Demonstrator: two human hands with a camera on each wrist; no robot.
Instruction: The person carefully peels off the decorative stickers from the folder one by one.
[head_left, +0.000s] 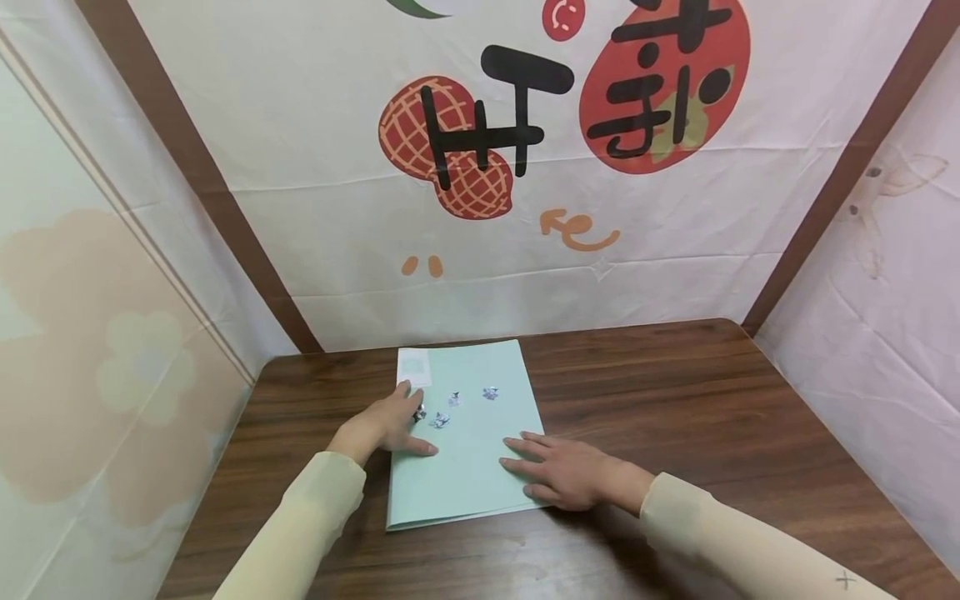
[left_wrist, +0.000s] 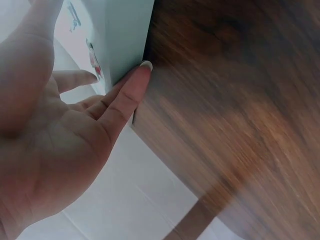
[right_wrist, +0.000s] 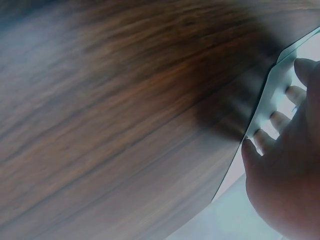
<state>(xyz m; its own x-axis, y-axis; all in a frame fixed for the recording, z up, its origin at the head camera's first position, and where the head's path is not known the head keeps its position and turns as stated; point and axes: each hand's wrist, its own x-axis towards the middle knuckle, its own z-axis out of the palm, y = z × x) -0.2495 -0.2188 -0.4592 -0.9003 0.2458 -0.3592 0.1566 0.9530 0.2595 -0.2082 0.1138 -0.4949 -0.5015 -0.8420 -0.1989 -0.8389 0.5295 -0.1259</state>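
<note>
A pale green paper folder (head_left: 480,475) lies flat on the wooden table, with a white label (head_left: 414,367) at its upper left. On its cover are several small shiny silvery pieces, among them one (head_left: 491,392) at the right; whether they are stickers or loose bits I cannot tell. My left hand (head_left: 392,421) lies at the folder's left edge, thumb stretched over the cover. The left wrist view shows its fingers (left_wrist: 131,90) nearly straight against that edge. At the lower right, my right hand (head_left: 558,469) rests with spread fingers on the cover; its fingertips (right_wrist: 264,140) touch near the edge.
The brown wooden table (head_left: 660,400) extends on both sides of the folder. Behind it hangs a white printed cloth (head_left: 337,225) with dark characters and red drawings. More cloth (head_left: 877,300) closes off the right side, and a flowered panel (head_left: 97,333) stands at the left.
</note>
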